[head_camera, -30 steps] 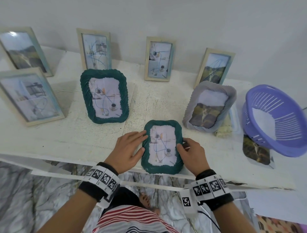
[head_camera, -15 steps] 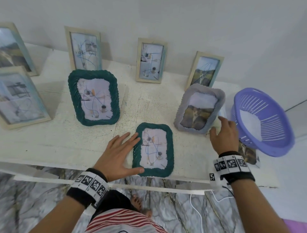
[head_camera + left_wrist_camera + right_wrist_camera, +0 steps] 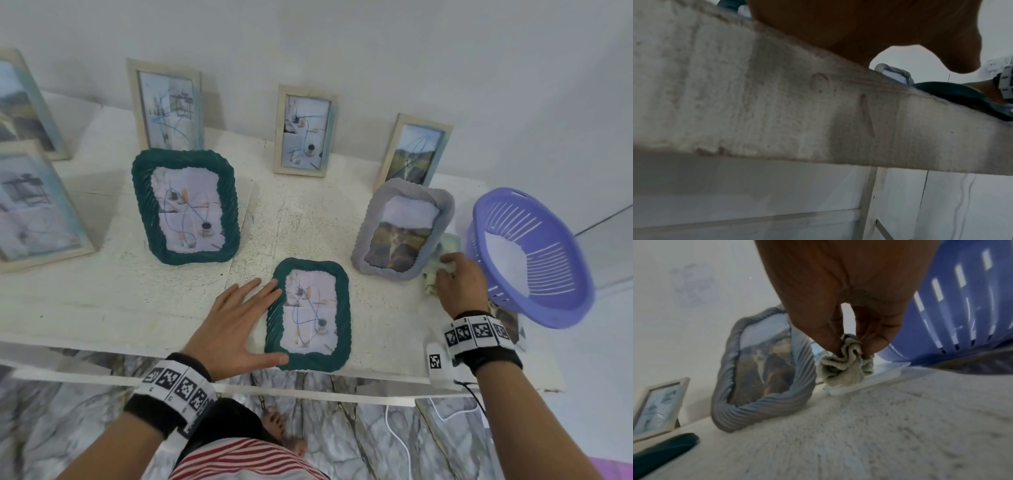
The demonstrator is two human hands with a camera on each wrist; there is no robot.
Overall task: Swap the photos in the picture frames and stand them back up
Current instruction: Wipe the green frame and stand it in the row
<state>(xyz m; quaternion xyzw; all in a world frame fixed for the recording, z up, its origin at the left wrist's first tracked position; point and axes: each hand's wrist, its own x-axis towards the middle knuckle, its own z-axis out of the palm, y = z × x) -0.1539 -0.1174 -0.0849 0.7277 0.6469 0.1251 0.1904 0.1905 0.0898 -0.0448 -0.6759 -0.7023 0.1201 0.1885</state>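
Observation:
A small green frame [image 3: 310,315] lies flat near the front edge of the white table [image 3: 102,301], its photo facing up. My left hand [image 3: 236,325] rests flat beside it, straight fingers touching its left rim and thumb along its bottom corner. A grey frame [image 3: 400,228] with a cat photo stands to the right; the right wrist view shows this grey frame [image 3: 760,369] too. Just right of it my right hand [image 3: 459,284] pinches a bunched pale cloth [image 3: 846,363] between fingertips, over a clear plastic sheet [image 3: 865,381].
A larger green frame [image 3: 186,205] stands behind left. Several wooden frames [image 3: 305,132] stand along the wall and far left. A purple plastic basket [image 3: 527,253] tilts at the right, a loose photo [image 3: 507,317] under it. The table's front edge [image 3: 818,113] is close.
My right hand left the small green frame, moved right to the spot beside the grey frame and took hold of the cloth. The left hand stayed at the frame's left side.

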